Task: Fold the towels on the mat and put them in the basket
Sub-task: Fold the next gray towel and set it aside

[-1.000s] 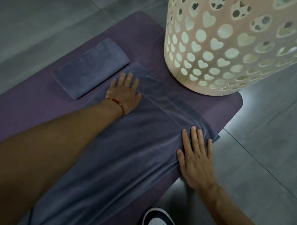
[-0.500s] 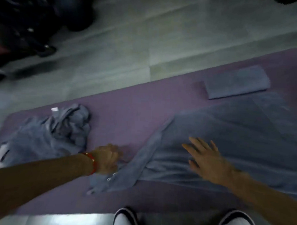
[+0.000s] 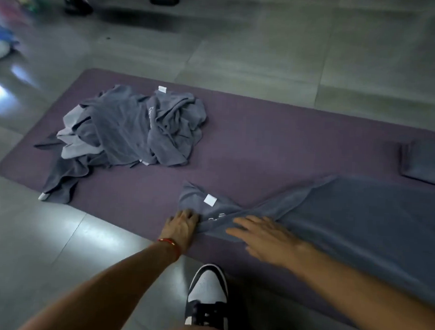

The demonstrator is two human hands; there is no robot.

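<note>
1. Where the near corner of the spread towel (image 3: 353, 220) bunches up on the purple mat (image 3: 262, 146), left hand (image 3: 181, 228) down on that corner, fingers curled into the cloth: grip holding the towel's edge.
2. Right hand (image 3: 265, 239) just beside it, over the same towel, fingers straight and spread, grip wide and holding nothing; cannot tell whether resting on the cloth or hovering, being blurred.
3. Spread towel grey-blue, lying flat along the mat's near side and running off to the right, narrowing and twisting toward the hands.
4. Small white label (image 3: 210, 200) on the bunched corner, just beyond the left hand.
5. Red cord bracelet (image 3: 169, 243) round the left wrist.
6. Heap of crumpled towels (image 3: 135, 129) at the mat's left end, well apart from the hands, one tail hanging over the mat's near edge onto the floor (image 3: 241, 48).
7. Folded towel (image 3: 426, 162) at the right edge of the view, on the mat beyond the spread one, partly cut off.
8. Black-and-white shoe (image 3: 207, 293) on the grey tiled floor, toe just at the mat's near edge, between the two forearms.
9. Dark shapes at the top left on the floor, too blurred to name.
</note>
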